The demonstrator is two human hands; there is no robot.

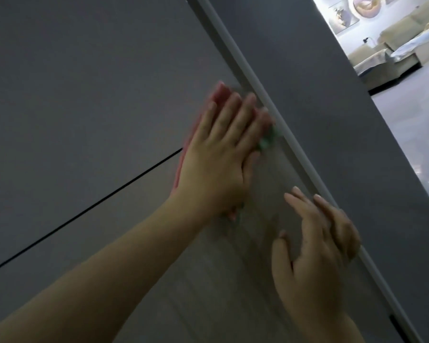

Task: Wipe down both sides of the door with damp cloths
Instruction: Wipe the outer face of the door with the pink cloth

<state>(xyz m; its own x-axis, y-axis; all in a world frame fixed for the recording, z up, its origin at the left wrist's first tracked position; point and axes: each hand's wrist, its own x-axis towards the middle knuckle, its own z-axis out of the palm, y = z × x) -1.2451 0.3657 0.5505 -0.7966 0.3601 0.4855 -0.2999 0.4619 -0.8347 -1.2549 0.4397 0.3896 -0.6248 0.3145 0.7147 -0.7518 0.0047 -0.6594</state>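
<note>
So, head cam view, everything tilted pretty hard. The grey door (84, 95) fills most of the shot, and its free edge runs diagonally from the top middle down to the bottom right, with a pale strip (255, 87) along it. A thin dark groove (84, 211) cuts across the door face from the left side up to where the cloth sits.

The left hand (218, 159) is flat and open, fingers spread, palm pressing a pink cloth (216, 95) against the door. The cloth pokes out past the fingertips and along the left side of the hand, and there's a bit of green showing on it near the little finger, right up against the pale strip. So that hand is basically at the door's edge, with plenty of bare door off to its left.

The right hand (317, 256) sits lower down, open too, fingers loosely bent, with the fingertips (320, 198) touching the door face just beside the strip. Nothing in it that I can see. The patch of door between and below the two hands looks streaky and a bit lighter than the rest.

Past the door edge is another dark grey panel (332, 120), and beyond that a bright room opens up in the top right: pale floor (406, 125), a beige sofa (406, 28) and pictures on the wall (344, 13). No containers anywhere in the view.
</note>
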